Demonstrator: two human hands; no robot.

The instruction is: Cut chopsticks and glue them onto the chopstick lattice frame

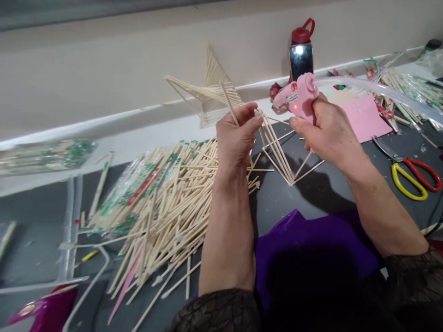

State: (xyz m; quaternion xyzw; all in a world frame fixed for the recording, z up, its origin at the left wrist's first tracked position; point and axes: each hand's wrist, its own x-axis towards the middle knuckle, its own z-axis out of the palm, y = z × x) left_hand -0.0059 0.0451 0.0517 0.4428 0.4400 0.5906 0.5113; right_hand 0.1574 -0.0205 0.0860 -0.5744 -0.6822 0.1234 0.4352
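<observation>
My left hand (pixel 238 133) pinches a loose wooden stick (pixel 228 102) and steadies the top corner of a frame of glued sticks (pixel 277 150), whose lower point rests on the dark table. In my right hand (pixel 328 129) is a pink glue gun (pixel 302 99) with a lit orange light, its nozzle end pointing left, just right of that corner. A long clear glue stick (pixel 374 90) trails from the gun's back to the right. Behind my left hand a star-shaped stick construction (pixel 207 87) leans against the wall.
A large heap of loose sticks (pixel 183 198) and wrapped chopsticks (pixel 134 180) lies left of my left arm. Scissors (pixel 408 170) with red and yellow handles lie at right, near a pink paper (pixel 367 117). A red-capped bottle (pixel 302 34) and a phone (pixel 301 62) stand by the wall.
</observation>
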